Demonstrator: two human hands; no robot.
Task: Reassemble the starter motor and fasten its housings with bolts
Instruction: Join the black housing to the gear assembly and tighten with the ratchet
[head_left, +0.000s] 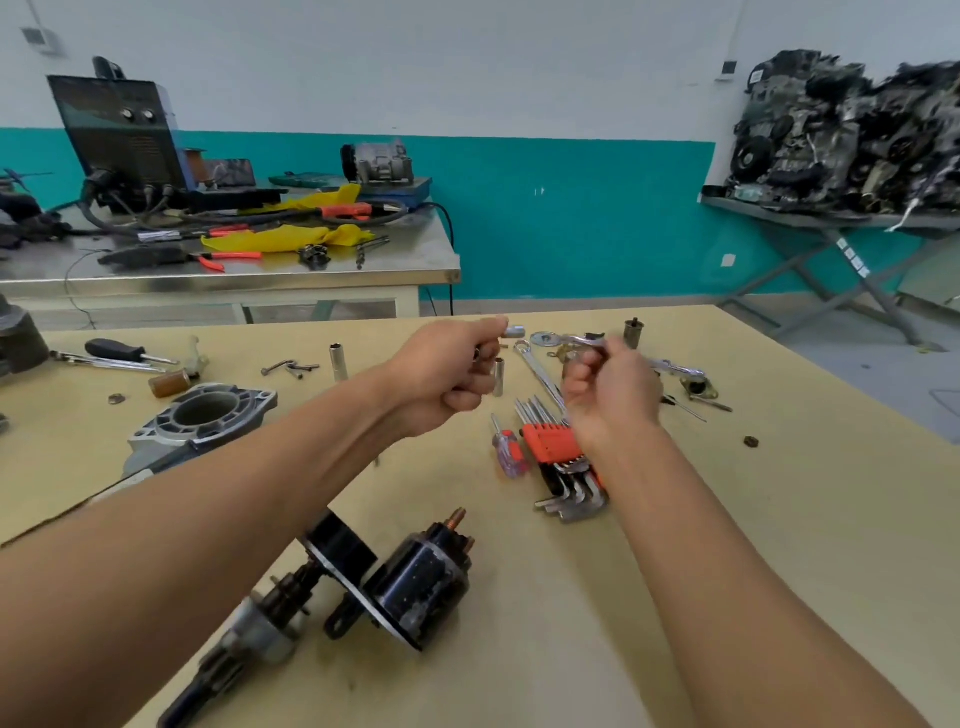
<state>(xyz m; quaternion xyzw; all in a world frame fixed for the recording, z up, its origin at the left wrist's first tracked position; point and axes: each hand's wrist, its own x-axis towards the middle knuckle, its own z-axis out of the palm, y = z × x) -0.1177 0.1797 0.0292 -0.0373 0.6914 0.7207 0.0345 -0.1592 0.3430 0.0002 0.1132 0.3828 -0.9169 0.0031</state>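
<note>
Between the left hand, pinching a small socket, and the right hand, gripping a ratchet, a spanner and a tall socket block the way. Below the right grip lie hex keys; to its right the table is bare.

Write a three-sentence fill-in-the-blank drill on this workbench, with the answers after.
1. The small silver socket is pinched by the ____ hand, while the right hand holds the ratchet.
2. The hex keys sit in a holder coloured ____.
3. Of the black solenoid and the hex keys, the one nearer the person is the ____.
Missing words: left; orange; solenoid.
</note>
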